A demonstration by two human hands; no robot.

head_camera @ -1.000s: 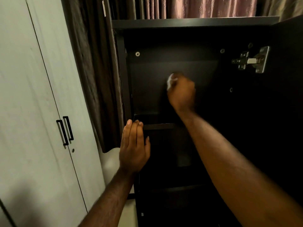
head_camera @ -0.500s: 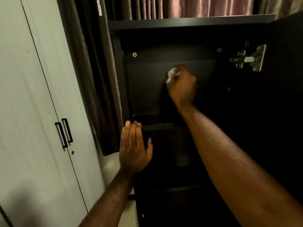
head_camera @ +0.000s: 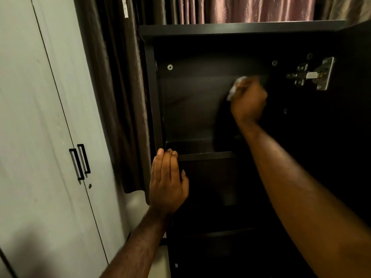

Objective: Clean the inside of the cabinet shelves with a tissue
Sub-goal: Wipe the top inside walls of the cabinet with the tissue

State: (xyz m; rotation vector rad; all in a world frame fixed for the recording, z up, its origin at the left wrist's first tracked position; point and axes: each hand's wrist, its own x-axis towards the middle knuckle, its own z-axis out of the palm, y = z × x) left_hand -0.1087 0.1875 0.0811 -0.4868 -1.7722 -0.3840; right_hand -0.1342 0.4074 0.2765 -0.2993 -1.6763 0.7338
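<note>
Inside the dark cabinet [head_camera: 152, 93], the right hand [head_camera: 249, 103] is reaching deep into the top compartment, its fingers [head_camera: 244, 87] curled closed around a white tissue [head_camera: 233, 89]. The tissue shows at the left and upper edge of the fist and is pressed against the back panel [head_camera: 190, 105], toward its right side and high up, just under the darker strip that runs across the top of the panel. The hand and tissue are blurred. To the right of the fist, a metal door hinge [head_camera: 310, 75] is fixed on the cabinet's right inner wall, apart from the hand. A screw head [head_camera: 170, 67] sits in the upper left corner of the back panel, well apart from the tissue.

The left hand [head_camera: 167, 183] lies flat with its fingers [head_camera: 163, 163] straight and together, holding nothing, resting against the front edge of the cabinet's left side wall; the fingertips reach the level of the shelf [head_camera: 204, 156] below the top compartment. Left of the cabinet hang dark curtains [head_camera: 116, 97], and further left stands a white wardrobe [head_camera: 36, 117] with two black handles [head_camera: 80, 163].
</note>
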